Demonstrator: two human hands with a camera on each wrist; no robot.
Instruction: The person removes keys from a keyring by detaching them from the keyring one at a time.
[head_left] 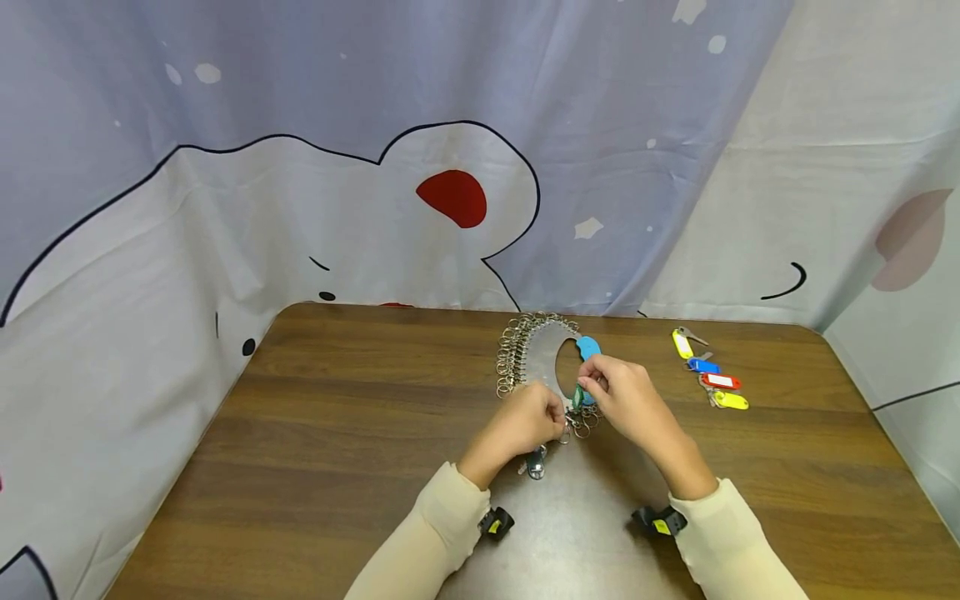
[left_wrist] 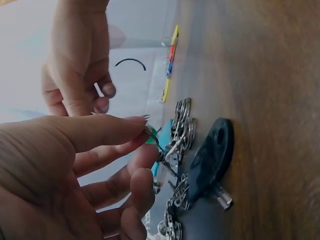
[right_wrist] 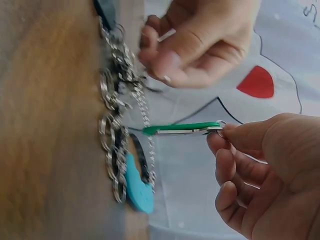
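Observation:
A grey crescent-shaped metal plate lies on the table, fringed with several small metal rings and bearing a turquoise-blue grip. My right hand pinches the small ring at the end of a green key tag with a key alongside; the tag hangs beside the plate's near end. Between thumb and index finger my left hand holds a thin metal hook or ring at that near end, its exact kind partly hidden by the fingertips. A dark tag lies by the left hand.
Right of the plate lie tagged keys: a yellow tag, a blue tag, a red tag and another yellow tag. A printed curtain hangs behind the wooden table.

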